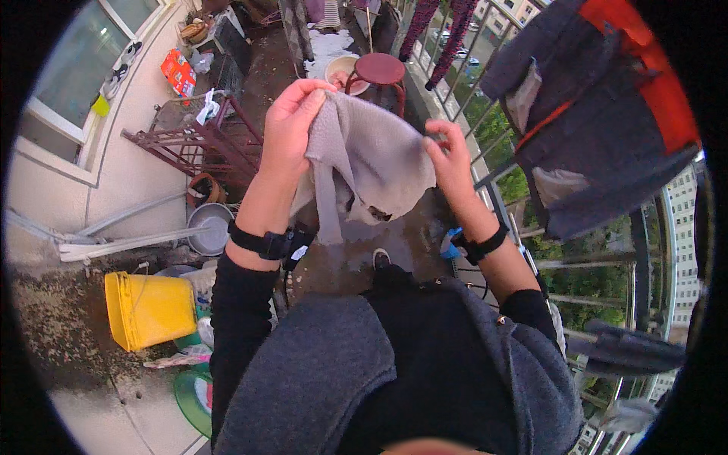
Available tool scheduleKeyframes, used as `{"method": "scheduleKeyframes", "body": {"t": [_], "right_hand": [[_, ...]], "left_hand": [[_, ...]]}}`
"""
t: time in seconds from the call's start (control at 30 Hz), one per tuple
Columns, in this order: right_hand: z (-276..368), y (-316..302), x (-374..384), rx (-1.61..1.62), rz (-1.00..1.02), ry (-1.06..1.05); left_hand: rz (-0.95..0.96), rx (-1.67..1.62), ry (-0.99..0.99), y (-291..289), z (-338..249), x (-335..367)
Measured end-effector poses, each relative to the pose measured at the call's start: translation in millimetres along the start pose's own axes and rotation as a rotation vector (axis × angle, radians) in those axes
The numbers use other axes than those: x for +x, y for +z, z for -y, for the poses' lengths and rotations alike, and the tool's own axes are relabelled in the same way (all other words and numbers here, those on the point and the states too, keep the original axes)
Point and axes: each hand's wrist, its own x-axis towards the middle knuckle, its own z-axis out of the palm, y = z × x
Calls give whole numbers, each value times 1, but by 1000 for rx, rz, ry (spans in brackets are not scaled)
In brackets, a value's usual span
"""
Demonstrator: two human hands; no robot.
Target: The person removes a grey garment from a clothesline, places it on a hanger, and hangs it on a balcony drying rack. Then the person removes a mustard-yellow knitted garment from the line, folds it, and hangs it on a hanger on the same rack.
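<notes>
While the grey textured cloth (375,155) is held in the air ahead of the torso, tension its upper edge evenly and let the folds drop clear of the floor (425,250). The left grip (292,125) pinches the upper left corner; the right grip (453,159) curls at the right edge, its pinch not confirmable. The cloth is limp, with a narrow strip hanging at left and dark patches near its lower edge.
</notes>
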Motion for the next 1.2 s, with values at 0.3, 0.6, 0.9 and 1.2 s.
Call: {"method": "scheduleKeyframes", "body": {"t": [0.3,0.6,0.9,1.2], "right_hand": [[-72,189,25,-219,976,5],[-137,333,138,515,440,649],[-61,414,297,773,378,638],[-97,505,431,871,452,639]], "left_hand": [[-192,136,-54,-79,21,62],[-324,86,-96,-253,33,116],[-309,71,-83,-351,60,219],[-460,530,9,-443,102,346]]}}
